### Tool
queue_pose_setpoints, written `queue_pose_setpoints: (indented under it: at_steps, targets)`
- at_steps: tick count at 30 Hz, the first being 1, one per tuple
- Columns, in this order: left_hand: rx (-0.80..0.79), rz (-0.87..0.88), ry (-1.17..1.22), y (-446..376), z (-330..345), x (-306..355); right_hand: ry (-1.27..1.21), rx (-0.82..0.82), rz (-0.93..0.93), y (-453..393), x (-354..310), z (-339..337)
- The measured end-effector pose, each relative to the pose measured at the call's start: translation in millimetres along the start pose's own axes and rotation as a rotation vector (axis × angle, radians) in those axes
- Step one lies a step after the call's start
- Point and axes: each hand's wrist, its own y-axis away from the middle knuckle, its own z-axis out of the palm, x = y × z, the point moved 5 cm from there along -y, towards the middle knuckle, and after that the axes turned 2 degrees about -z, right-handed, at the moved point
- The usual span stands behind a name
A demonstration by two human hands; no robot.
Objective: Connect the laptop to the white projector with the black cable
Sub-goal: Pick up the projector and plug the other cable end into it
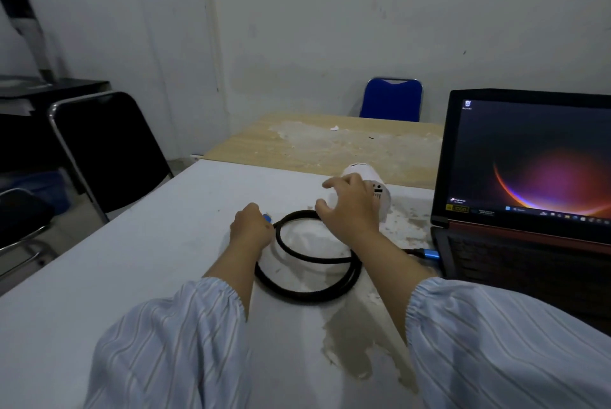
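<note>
Blue-tipped, one plug (428, 254) of the black cable (307, 276) sits at the laptop (525, 177) edge, seemingly plugged in, so half looks done; the left hand (251, 225) is closed around the other blue plug (267, 218); the right hand (350, 207), fingers spread, rests over the white projector (380, 192) beside the coil on the white table (132, 276); the projector end is left, I judge.

Table (132, 260) left open; cable coil (307, 263), laptop (529, 210) block right
</note>
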Motion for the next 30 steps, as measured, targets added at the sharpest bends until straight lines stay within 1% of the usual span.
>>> queue_pose_setpoints:
  at_steps: [2,5,8,11,14,16,18,22,30]
  targets:
    - [-0.003,0.036,0.025,6,-6,-4,-0.054,-0.105,-0.022,8,-9,10]
    - [0.009,0.026,0.024,13,-16,-8,-0.041,-0.239,-0.092,21,-22,21]
    - [-0.013,0.026,0.103,19,-22,-11,-0.098,-0.36,-0.131,36,-33,29]
    - [-0.067,0.041,0.232,28,-26,-8,-0.143,-0.438,-0.151,49,-46,32]
    - [-0.138,0.083,0.343,38,-31,3,-0.182,-0.479,-0.139,52,-57,32]
    - [-0.194,0.131,0.35,42,-32,9,-0.237,-0.484,-0.091,52,-58,28]
    - [-0.241,0.174,0.372,46,-33,14,-0.318,-0.464,-0.002,49,-54,23]
    - [-0.333,0.241,0.516,52,-29,22,-0.517,-0.383,0.197,45,-35,13]
    - [-0.365,0.272,0.859,67,-14,61,-0.893,-0.22,0.426,40,-8,-9]
